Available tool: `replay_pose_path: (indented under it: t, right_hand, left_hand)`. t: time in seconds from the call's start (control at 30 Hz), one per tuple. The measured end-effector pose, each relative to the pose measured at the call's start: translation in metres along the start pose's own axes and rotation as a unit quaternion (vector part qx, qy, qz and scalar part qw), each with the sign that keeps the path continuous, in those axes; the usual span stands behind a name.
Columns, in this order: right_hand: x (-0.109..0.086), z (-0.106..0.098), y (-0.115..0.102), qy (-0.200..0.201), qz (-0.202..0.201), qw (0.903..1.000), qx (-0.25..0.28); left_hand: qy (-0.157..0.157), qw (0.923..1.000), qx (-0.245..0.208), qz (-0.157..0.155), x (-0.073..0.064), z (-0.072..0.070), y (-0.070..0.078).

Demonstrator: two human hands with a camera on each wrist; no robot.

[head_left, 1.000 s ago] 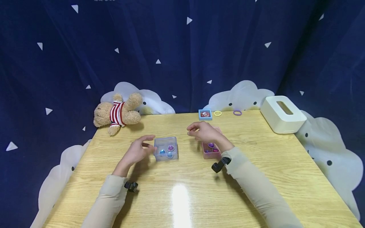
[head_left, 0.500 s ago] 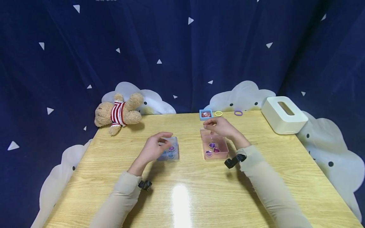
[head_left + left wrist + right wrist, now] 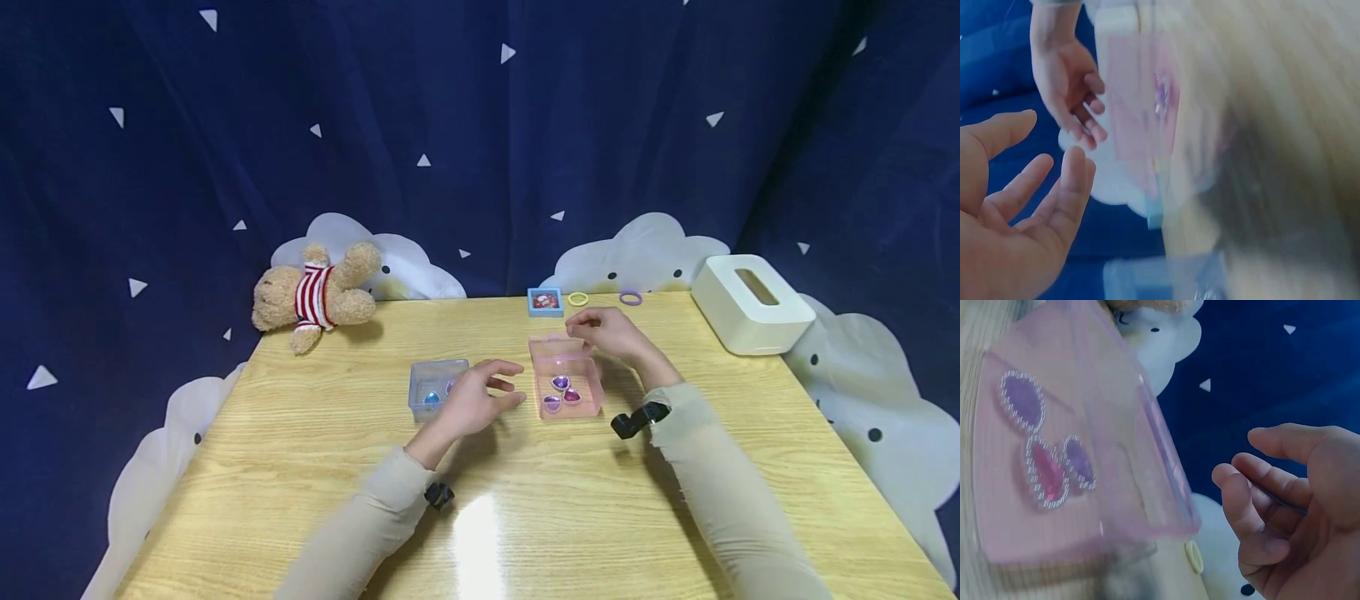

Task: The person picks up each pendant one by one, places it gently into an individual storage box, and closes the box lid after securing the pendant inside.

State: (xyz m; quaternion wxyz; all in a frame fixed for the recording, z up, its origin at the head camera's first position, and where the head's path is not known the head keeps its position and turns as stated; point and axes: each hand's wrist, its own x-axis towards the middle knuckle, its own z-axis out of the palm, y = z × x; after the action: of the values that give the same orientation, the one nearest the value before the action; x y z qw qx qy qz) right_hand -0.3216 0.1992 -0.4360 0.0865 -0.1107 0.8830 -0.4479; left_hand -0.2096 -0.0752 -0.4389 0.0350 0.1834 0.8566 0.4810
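Observation:
My left hand (image 3: 480, 398) hovers between the two boxes, its fingers extended toward the pink box and nothing in them. Part of the clear blue box (image 3: 422, 385) is hidden behind it; a blue gem (image 3: 432, 399) shows inside. The clear pink box (image 3: 592, 398) stands with its lid (image 3: 558, 347) raised at the back. Inside lie a magenta gem (image 3: 1049, 475) and two purple ones, including an oval purple gem (image 3: 1022, 401), all with beaded silvery rims. Just right of that lid, my right hand (image 3: 617, 336) is raised, fingers loosely bent and holding nothing.
Along the table's back edge are a small blue picture frame (image 3: 545, 302), a yellow ring (image 3: 577, 299) and a purple ring (image 3: 631, 297). A white tissue box (image 3: 750, 308) stands at the back right. A teddy bear (image 3: 313, 293) lies at the back left.
My left hand has moved right, from the blue box's left side to the gap before the pink box. My right hand has moved right, uncovering the pink box and its raised lid.

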Motion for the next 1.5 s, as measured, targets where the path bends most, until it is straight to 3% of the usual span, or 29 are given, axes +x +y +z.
replay_pose_path:
  t: [0.2, 0.47, 0.87, 1.5]
  right_hand:
    - [0.004, -0.003, 0.018, 0.009, 0.025, 0.9996, 0.002]
    - [0.005, -0.004, 0.039, 0.008, 0.056, 0.9982, 0.017]
    - [0.0, -0.003, 0.048, -0.019, 0.107, 0.9932, 0.041]
    - [-0.01, -0.006, 0.046, -0.014, 0.094, 0.9936, 0.061]
  left_hand:
    - [0.004, 0.9999, 0.011, -0.01, 0.01, 0.021, -0.002]
    - [-0.023, 0.9992, 0.025, -0.021, 0.019, 0.034, -0.004]
    - [-0.044, 0.9976, 0.043, -0.034, 0.027, 0.039, -0.006]
    - [-0.038, 0.9978, 0.04, -0.037, 0.032, 0.042, -0.01]
